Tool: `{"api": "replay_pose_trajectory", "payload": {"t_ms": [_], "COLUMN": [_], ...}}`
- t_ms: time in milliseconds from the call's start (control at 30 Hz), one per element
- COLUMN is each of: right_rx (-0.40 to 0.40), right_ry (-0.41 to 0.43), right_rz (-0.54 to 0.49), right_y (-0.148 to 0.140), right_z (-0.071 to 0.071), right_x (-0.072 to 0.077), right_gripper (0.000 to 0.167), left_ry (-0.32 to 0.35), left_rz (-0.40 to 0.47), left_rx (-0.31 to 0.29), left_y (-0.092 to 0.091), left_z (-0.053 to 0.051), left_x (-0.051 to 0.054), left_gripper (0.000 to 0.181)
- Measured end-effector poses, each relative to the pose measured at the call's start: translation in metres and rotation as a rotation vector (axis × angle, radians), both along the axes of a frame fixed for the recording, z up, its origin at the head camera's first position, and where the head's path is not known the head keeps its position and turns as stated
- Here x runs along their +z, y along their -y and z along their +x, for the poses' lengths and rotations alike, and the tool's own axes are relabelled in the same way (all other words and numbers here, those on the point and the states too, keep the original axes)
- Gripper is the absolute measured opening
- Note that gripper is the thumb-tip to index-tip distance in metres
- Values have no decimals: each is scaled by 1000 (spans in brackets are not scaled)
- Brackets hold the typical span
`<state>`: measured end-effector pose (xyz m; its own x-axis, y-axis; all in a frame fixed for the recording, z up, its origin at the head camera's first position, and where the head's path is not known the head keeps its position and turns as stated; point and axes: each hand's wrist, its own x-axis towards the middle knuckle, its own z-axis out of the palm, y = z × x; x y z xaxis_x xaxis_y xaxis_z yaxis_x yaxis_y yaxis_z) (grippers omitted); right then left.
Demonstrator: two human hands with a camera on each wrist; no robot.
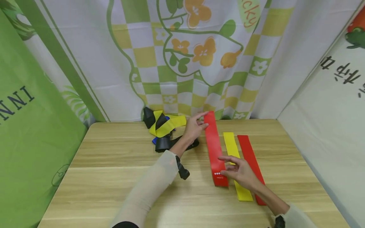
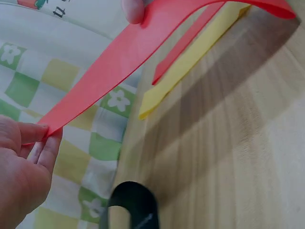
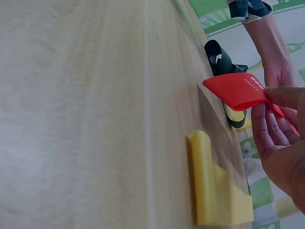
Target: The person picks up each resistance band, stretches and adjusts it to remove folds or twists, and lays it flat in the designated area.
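Left hand [image 1: 194, 129], nearer the bench's [image 1: 114, 177] far edge, and right hand [image 1: 240, 173] pinch a red band [image 1: 213, 142], best kept untwisted

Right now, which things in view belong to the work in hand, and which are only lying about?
Belonging, it seems:
raised red band
left hand, pinching its far end
right hand, pinching nearer the other

Only lying about, apparently:
flat yellow band
flat red band
tangled black, yellow and blue bands
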<state>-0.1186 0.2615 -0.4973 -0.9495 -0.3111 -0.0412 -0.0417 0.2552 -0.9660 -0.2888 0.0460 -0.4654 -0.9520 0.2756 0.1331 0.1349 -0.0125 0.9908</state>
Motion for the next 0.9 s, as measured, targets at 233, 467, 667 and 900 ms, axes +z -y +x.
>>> {"api": "replay_pose_trajectory", "payload": {"t_ms": [233, 467, 667, 900], "right_rx": [-10, -6, -3, -5], "right_ry": [85, 172, 195, 237], "right_rz": [56, 75, 107, 198], "right_y": [-8, -16, -19, -19], "right_z": [5, 9, 10, 14], "right_x": [-2, -5, -4, -4], "right_gripper": [59, 66, 67, 69], "left_ry": [49, 93, 135, 173], "left_rz": [-71, -149, -213, -240], "left_rx": [-34, -40, 1, 9], "left_y": [-12, -25, -32, -39], "left_z": [1, -1, -1, 1], "left_x": [-19, -35, -45, -56], "left_gripper": [63, 68, 67, 68]}}
